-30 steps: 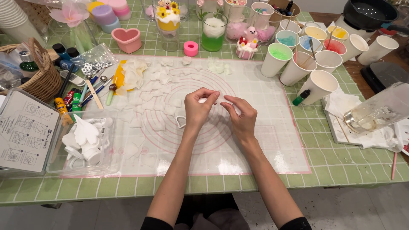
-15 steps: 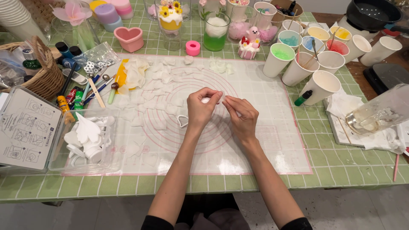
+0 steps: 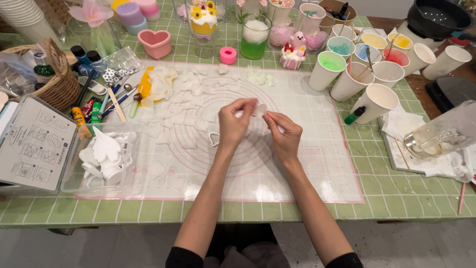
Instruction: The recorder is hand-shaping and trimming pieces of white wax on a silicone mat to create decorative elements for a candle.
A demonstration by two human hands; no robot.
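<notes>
White petal [image 3: 259,108] pinched between fingertips of left hand [image 3: 234,125] and right hand [image 3: 283,135], held just above the mat [image 3: 307,164] | both hands narrow, closed on the petal | more white petals [image 3: 186,94] scattered on mat; paper cups [image 3: 369,74] to the right; green tiled table [image 3: 406,198]

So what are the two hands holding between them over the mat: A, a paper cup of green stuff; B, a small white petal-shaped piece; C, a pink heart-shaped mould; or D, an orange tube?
B: the left hand and right hand meet over the translucent mat, pinching a small white petal-shaped piece between their fingertips, while the moulds, cups and tubes sit apart from them.
</notes>
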